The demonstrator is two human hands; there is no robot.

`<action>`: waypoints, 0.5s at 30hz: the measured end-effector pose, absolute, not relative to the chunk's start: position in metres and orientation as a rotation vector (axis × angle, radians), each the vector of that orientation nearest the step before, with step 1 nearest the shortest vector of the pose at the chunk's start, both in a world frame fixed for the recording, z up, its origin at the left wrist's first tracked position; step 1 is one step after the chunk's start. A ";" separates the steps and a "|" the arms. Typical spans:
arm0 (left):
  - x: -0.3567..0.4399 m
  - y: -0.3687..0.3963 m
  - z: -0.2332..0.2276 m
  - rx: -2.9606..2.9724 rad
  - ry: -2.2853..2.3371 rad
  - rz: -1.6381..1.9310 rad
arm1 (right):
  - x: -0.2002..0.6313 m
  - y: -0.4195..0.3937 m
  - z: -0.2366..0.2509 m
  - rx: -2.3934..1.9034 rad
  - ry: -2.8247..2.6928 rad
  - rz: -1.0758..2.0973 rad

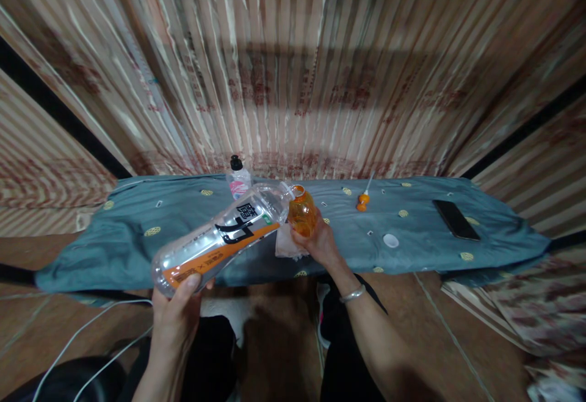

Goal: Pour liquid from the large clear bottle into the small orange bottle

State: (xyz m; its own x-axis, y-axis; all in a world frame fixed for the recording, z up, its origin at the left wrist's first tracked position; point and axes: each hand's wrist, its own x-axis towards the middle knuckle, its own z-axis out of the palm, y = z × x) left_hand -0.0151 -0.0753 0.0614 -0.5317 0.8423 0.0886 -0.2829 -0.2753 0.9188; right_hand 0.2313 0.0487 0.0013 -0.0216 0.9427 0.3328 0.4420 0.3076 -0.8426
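Near its base, my left hand (178, 310) grips a large clear plastic bottle (224, 237) with an orange and silver label. The bottle is tilted, its neck pointing up to the right and its mouth at the opening of a small orange see-through bottle (302, 211). My right hand (320, 240) is wrapped round that orange bottle and holds it nearly upright. I cannot tell whether liquid is flowing between them. Beneath the two bottles lies a whitish cloth or tissue (288, 244). An orange pump top with a thin tube (363, 201) lies to the right.
A blue-green cloth covers the narrow table (412, 252). On it are a black-capped bottle (238, 179) at the back, a white round cap (390, 241) and a dark phone (455, 219). Striped curtains (293, 85) hang behind. A white cable (91, 323) runs at lower left.
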 end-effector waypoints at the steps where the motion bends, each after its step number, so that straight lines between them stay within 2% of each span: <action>1: -0.015 -0.075 0.062 0.764 1.194 1.890 | 0.231 0.049 0.001 -1.295 -1.625 0.656; 15: -0.010 -0.076 0.068 0.774 1.168 1.912 | 0.231 0.047 0.004 -1.334 -1.604 0.651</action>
